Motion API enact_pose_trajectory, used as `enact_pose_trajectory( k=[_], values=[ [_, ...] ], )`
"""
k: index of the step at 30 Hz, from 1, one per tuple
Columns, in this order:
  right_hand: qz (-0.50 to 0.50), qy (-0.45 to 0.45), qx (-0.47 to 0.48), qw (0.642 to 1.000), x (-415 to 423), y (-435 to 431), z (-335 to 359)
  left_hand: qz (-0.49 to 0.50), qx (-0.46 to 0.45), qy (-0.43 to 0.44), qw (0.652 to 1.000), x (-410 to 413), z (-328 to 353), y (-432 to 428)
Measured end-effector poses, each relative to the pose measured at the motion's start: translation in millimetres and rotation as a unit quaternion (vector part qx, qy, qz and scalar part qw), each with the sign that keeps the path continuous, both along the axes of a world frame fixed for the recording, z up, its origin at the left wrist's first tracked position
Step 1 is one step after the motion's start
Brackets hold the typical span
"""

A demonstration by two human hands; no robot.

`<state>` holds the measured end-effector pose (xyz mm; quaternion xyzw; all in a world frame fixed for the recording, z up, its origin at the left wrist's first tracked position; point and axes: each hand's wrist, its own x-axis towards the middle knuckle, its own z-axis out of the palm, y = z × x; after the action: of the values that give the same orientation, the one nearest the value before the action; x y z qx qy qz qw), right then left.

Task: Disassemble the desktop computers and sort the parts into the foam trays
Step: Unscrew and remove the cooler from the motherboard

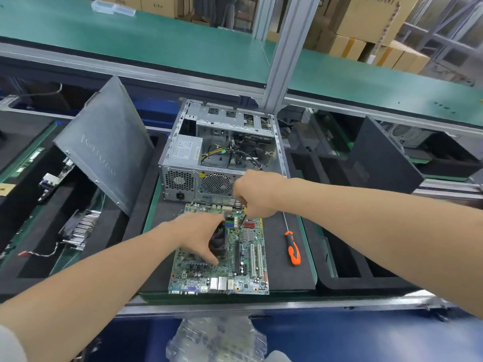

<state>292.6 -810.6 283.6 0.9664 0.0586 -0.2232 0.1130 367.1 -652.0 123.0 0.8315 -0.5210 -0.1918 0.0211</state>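
Cardboard cartons are standing behind the green-topped bench [156,43] beyond my work. On the lower level, the grey steel computer case [183,150] is lying open beyond both hands. The green motherboard [235,273] is lying flat on a black foam pad [287,278], its long axis running from me toward the case.

My left grip [201,236] is curling round the black cooler fan [218,242] at the board's middle, thumb on the near side, fingers on the far side. My right grip [254,195] is closing in a fist on what looks like a yellow-handled screwdriver [245,208], its thin shaft pointing down just off the fan's far right corner. I am judging that I am loosening the cooler's fixing there.

Once it is free, the lift belongs to the left grip, which is holding it. The black foam tray [62,197] with a finned metal heat sink [81,226] is lying well out to that grip's left. An orange-handled screwdriver [294,250] is lying idle right of the right grip.
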Motion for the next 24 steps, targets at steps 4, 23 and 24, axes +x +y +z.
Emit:
enact_pose_trajectory(
  k=[4,23,24],
  values=[
    [-0.011,0.011,0.017,1.000,-4.5,1.6,-4.5,-0.016,-0.018,-0.002,1.000,9.6,1.4,1.2],
    [-0.053,0.026,0.090,0.994,-18.5,22.5,-29.3,0.028,-0.145,0.016,0.989,-27.8,-28.0,6.5],
    [-0.054,0.028,0.091,0.994,-18.4,22.8,-29.7,0.030,-0.144,0.020,0.989,-28.6,-27.2,6.4]
  ],
)
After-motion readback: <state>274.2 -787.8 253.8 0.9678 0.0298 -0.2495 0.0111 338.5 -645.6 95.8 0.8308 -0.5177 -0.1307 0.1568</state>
